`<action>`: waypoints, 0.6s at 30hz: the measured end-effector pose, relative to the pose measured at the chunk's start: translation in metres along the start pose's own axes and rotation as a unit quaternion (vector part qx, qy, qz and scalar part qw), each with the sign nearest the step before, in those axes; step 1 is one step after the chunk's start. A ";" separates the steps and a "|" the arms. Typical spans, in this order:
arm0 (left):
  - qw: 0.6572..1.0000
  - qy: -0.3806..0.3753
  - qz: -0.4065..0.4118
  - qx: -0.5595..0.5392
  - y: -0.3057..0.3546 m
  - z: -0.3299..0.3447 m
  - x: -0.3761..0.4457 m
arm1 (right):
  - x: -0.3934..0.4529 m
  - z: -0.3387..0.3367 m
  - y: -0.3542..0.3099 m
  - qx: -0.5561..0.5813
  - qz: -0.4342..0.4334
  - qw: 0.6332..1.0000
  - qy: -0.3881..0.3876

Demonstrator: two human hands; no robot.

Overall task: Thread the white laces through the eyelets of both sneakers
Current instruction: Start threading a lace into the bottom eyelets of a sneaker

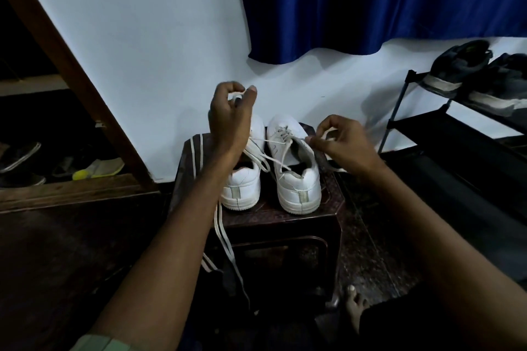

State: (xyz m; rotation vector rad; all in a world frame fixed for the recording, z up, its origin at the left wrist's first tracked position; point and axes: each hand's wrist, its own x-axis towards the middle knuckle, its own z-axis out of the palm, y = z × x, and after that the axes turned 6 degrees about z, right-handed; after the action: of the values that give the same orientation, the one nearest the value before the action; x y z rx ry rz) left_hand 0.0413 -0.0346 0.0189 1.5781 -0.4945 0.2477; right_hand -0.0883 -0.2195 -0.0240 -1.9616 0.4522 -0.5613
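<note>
Sneakers, two, white, side by side on a dark carved wooden stool point(285, 218), heels toward the camera, toes toward a pale wall point(137, 37). Head view, looking down along both bare forearms.

Left sneaker point(242, 179) partly hidden behind the left wrist; a white lace point(258, 152) running up from its eyelets into the left hand point(231, 117). Left hand raised above the shoe, fingers curled, thumb and fingertips pinching the lace end near the top. Another loose stretch of flat lace point(224, 239) hanging off the stool's near-left edge toward the floor.

Right sneaker point(293, 168) with lace point(281, 138) crossed through several eyelets near the toe. Right hand point(339, 141) just beside that shoe's right side, thumb and forefinger pinching a lace end pulled out sideways, other fingers curled.

Blue curtain point(370, 0) hanging at upper right. Black shoe rack point(445, 120) at far right, dark shoes point(462, 65) on its top shelf. Wooden frame point(71, 71) slanting at left, more footwear point(20, 155) in shadow beyond it. Bare toes point(353, 305) on the dark floor below the stool.
</note>
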 end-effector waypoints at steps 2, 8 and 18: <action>0.966 -0.068 0.115 0.222 -0.003 -0.009 0.001 | -0.004 0.005 -0.001 -0.063 -0.022 0.998 -0.017; 0.883 -0.293 0.147 0.337 -0.020 0.006 -0.020 | -0.004 0.022 0.000 -0.157 -0.085 0.984 0.022; 0.906 -0.258 0.092 0.322 -0.024 0.023 -0.025 | 0.002 0.033 0.002 -0.021 0.077 0.996 0.032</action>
State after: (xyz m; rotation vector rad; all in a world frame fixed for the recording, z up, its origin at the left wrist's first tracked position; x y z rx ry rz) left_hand 0.0270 -0.0537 -0.0150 2.2617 -1.0552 0.1340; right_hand -0.0680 -0.1973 -0.0379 -1.9333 0.6546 -0.5209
